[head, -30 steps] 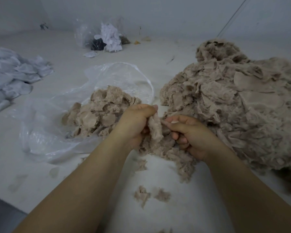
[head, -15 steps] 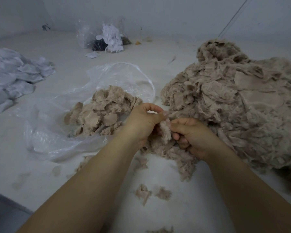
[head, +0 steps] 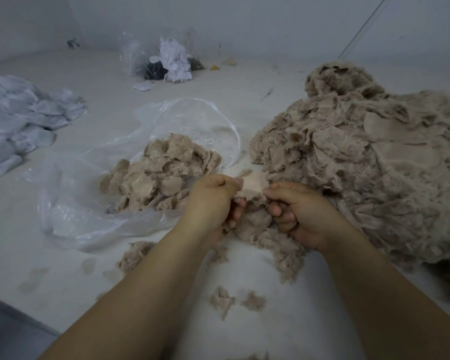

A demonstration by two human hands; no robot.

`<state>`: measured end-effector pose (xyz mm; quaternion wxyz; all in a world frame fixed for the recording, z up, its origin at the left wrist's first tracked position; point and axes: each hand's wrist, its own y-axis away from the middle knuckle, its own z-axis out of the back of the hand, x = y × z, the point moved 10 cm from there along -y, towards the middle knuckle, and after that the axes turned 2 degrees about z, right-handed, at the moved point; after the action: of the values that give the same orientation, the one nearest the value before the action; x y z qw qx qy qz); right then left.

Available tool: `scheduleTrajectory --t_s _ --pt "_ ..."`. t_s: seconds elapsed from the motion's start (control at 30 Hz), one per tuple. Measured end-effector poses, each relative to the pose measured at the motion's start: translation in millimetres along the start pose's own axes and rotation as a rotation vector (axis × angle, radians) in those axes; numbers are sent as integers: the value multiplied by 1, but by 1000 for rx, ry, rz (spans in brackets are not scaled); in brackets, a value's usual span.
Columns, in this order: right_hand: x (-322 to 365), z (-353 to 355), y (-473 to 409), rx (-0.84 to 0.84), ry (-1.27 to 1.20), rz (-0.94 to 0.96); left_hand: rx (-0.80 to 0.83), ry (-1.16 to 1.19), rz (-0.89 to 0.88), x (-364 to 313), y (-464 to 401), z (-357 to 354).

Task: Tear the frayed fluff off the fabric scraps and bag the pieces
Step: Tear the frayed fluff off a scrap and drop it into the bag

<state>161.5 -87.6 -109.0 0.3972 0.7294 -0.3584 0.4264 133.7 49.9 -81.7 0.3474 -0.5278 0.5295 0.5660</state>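
Head view | left hand (head: 213, 201) and right hand (head: 300, 211) grip clamped on scrap (head: 252, 184) | scrap's lower part hidden

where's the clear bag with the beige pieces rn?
Head view, left of centre: the clear plastic bag lies open on the table, just left of the left hand, with the big beige scrap pile to its right.

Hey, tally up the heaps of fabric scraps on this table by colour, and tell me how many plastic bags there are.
Beige scrap heaps: 2, the big heap on the right and the smaller heap on the near clear bag.
White scrap heaps: 1, the white heap at far left.
Clear plastic bags: 2, the near one and the far bag.
Total: 5.
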Motion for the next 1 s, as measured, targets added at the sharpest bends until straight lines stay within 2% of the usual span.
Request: scheduleTrajectory --t_s 0.13,0.2,0.37,0.5,0.63,0.67,0.93,1.0 --pt "-2 -11 0 82 117 20 21 -196 -112 -7 5 -5" --pt "-3 -9 -1 71 118 22 29 -165 -95 -5 6 -6" --pt "-7 -4 -2 38 80 -4 -102 -76 -29 4 3 14" --pt "-8 -3 -1 30 21 -30 -178 -108 -122 -11 0 21" --pt "-7 -7 1 62 89 -20 54 -460 -233 -32 -6 -12" --pt "-7 -8 1 61 93 -23 58 -492 -242 -34 -8 -16" --pt "-6 -5 1 44 83 -30 -228 -214 -187 -21 -11 20" --pt "-6 -4 0 36 63 -27 -170 -189 -109 -15 -8 22"
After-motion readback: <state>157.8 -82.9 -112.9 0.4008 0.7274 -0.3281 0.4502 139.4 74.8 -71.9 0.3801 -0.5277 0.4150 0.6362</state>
